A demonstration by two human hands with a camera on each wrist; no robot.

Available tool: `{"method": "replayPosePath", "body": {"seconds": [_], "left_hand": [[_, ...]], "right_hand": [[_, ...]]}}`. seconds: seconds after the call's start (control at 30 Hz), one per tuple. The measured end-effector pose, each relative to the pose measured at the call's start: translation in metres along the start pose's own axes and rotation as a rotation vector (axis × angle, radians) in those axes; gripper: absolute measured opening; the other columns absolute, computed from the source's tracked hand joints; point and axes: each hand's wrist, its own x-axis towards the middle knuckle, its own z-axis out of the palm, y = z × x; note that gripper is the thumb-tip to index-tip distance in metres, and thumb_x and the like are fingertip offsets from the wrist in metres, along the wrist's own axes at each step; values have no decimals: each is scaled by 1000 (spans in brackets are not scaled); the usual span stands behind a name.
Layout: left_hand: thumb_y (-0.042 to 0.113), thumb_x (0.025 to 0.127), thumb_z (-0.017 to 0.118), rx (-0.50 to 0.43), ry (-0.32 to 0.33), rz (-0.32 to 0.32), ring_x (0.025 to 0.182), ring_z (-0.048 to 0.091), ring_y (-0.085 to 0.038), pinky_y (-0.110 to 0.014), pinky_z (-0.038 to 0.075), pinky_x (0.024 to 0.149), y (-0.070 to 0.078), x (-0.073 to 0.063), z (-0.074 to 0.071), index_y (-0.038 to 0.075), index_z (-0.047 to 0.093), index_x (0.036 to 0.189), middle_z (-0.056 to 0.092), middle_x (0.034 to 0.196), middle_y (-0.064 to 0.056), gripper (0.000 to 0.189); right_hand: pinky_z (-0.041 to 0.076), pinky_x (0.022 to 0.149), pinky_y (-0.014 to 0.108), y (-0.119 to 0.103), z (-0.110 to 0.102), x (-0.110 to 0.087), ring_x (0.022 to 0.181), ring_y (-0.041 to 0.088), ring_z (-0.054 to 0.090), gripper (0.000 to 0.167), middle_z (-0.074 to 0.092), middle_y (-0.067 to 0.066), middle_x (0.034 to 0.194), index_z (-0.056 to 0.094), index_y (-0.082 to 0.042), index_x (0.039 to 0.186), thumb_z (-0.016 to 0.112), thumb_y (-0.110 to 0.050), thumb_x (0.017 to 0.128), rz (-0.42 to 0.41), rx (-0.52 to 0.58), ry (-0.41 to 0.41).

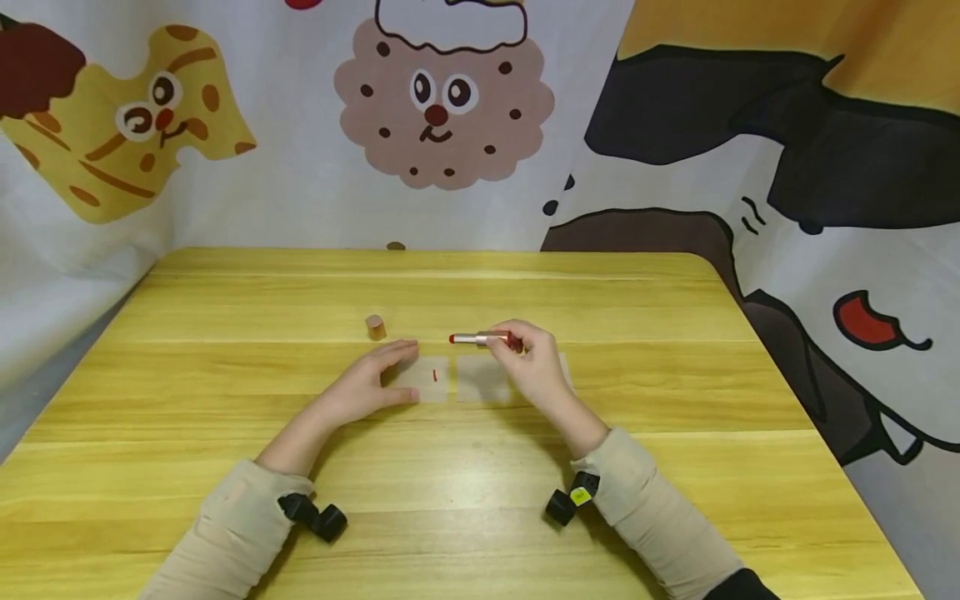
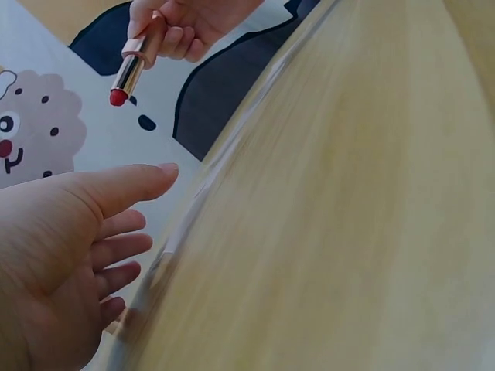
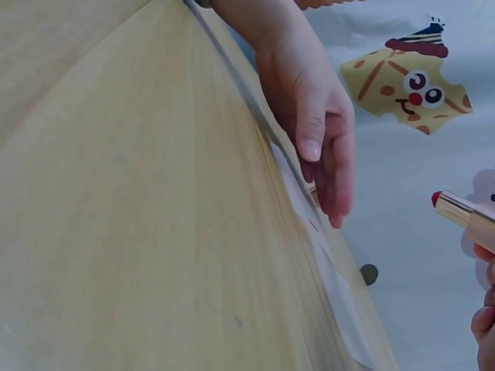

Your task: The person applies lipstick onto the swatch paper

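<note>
My right hand (image 1: 534,360) pinches an uncapped lipstick (image 1: 468,338) by its base, its red tip pointing left above a piece of white paper (image 1: 480,387). In the left wrist view the red tip of that lipstick (image 2: 118,97) angles downward. My left hand (image 1: 366,385) lies at the left piece of paper (image 1: 424,392), fingers and thumb spread apart, holding nothing. A short red mark (image 1: 434,376) shows on that paper. Beyond the left hand stands the lipstick cap (image 1: 376,327), a small copper-coloured cylinder.
Both papers lie near the middle of a wooden table (image 1: 465,517). At its far edge hangs a curtain (image 1: 285,200) printed with cartoon food. A small black camera sits on each wrist, over beige sleeves.
</note>
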Motion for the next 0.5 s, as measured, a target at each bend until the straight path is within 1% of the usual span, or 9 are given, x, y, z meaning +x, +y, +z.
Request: {"method": "replayPosePath", "body": {"seconds": [0.07,0.3,0.43,0.5], "left_hand": [[23,84,76,2,7,3,140,24,-30,-50,18,111,1,0,1,2,44,142,35,150,-12,70],[25,83,77,11,30,36,140,24,-32,-52,20,110,5,2,3,2,44,142,36,149,-14,71],[27,83,77,26,44,47,139,25,-33,-54,20,110,8,4,5,1,45,141,37,149,-14,71],[27,83,77,31,51,50,139,25,-33,-53,21,110,10,5,5,0,45,141,37,148,-14,71]], "right_hand": [[32,57,22,1,-1,0,63,11,39,7,52,2,68,70,7,89,64,4,86,3,-1,-4],[33,56,25,42,1,3,64,16,41,7,53,0,68,74,-5,89,67,-6,87,15,-2,18],[32,56,25,39,0,3,63,14,40,7,53,-1,68,73,0,90,68,-1,86,18,-1,24],[31,56,25,33,-1,3,63,13,39,7,52,0,67,72,4,90,67,2,85,4,6,25]]}}
